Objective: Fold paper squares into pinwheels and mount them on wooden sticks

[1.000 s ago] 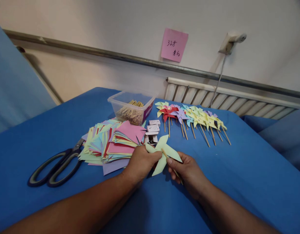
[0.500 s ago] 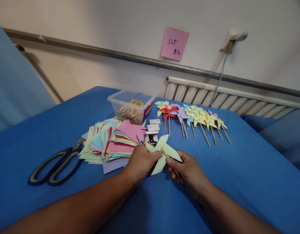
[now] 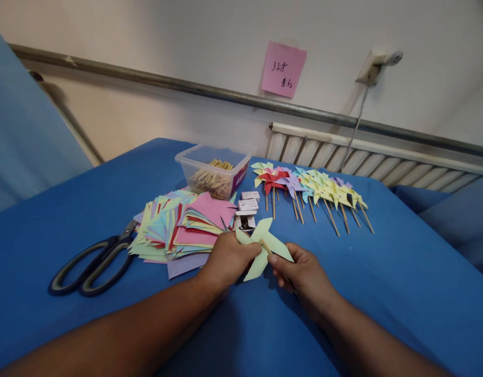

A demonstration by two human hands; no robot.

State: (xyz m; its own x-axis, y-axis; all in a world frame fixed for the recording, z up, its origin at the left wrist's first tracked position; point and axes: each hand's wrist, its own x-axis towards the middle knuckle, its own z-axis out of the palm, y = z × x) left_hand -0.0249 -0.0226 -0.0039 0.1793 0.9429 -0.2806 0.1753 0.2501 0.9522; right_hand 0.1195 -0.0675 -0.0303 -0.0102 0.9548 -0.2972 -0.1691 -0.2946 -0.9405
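A pale green paper pinwheel (image 3: pixel 273 244) is held between my two hands above the blue cloth. My left hand (image 3: pixel 230 257) grips it from the left, thumb pressed near its centre; the fingers beneath are hidden. In my right hand (image 3: pixel 300 269) a thin wooden stick (image 3: pixel 266 247) is pinched, its end lying against the middle of the pinwheel. Whether the stick is fastened there cannot be seen. Just behind the pinwheel stands a small open white box (image 3: pixel 245 215) with dark contents, and two similar boxes (image 3: pixel 248 204) lie behind it.
Stacks of coloured paper (image 3: pixel 174 225) lie left of my hands, beside large dark-handled scissors (image 3: pixel 92 264). Behind the paper stands a clear plastic tub (image 3: pixel 186 170) of wooden sticks (image 3: pixel 213 177). Finished-looking pinwheels on sticks (image 3: pixel 312 183) lie at the back right, before a radiator (image 3: pixel 367 157).
The view has shifted very slightly. Both hands keep their hold on the pinwheel and stick, with hardly any visible movement.
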